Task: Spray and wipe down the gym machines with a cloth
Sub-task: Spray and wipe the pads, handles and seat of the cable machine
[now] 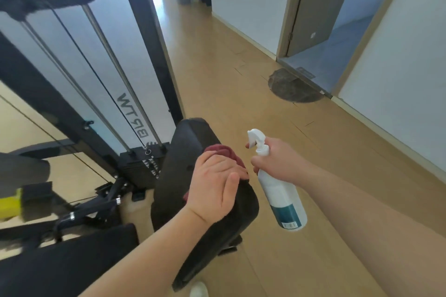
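1. The left hand [214, 188] is lying flat on the dark red cloth [225, 152] in the middle of the frame. It is pressing the cloth down on the black pad [190, 140]. The flat hand is probably helping the cloth rub a wide patch.
2. The cloth is looking soft and bunched, and it is peeking out past the fingers.
3. The right hand [277, 161] is wrapping round the neck of the spray bottle [284, 198], just right of the pad. The nozzle is pointing toward the pad, likely ready for a squirt.
4. The bottle is looking white, with a teal band low down.
5. The gym machine [149, 38] is standing in the upper left, showing cables and shiny rods.
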